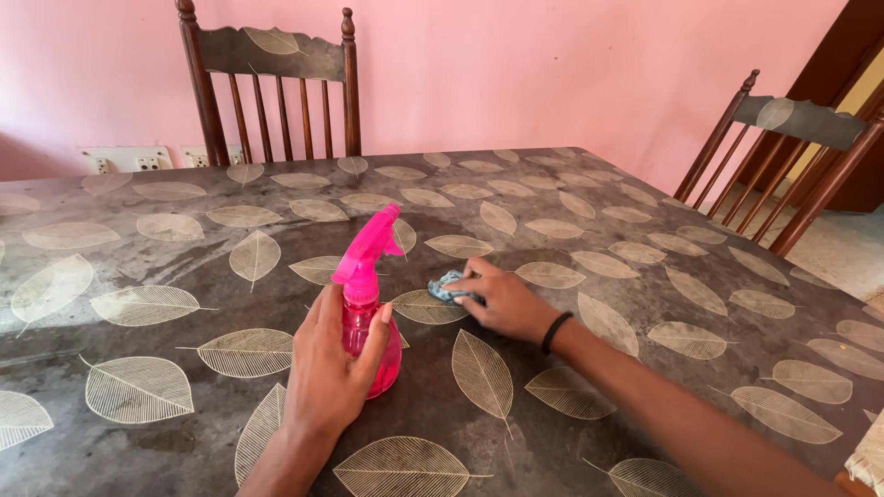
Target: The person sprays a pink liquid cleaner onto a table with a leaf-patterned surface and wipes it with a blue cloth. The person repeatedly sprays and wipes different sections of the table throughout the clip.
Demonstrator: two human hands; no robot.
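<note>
Left hand (330, 368) wraps the pink spray bottle (368, 304) upright on the tabletop (645, 304); rigid, smooth plastic, probably light, best held at the body. Right hand (502, 302) presses flat on a soft blue cloth (448, 285), fingers together.

Pink wall (516, 64); two dark wooden chairs (276, 83); leaf-patterned table (645, 276)
</note>
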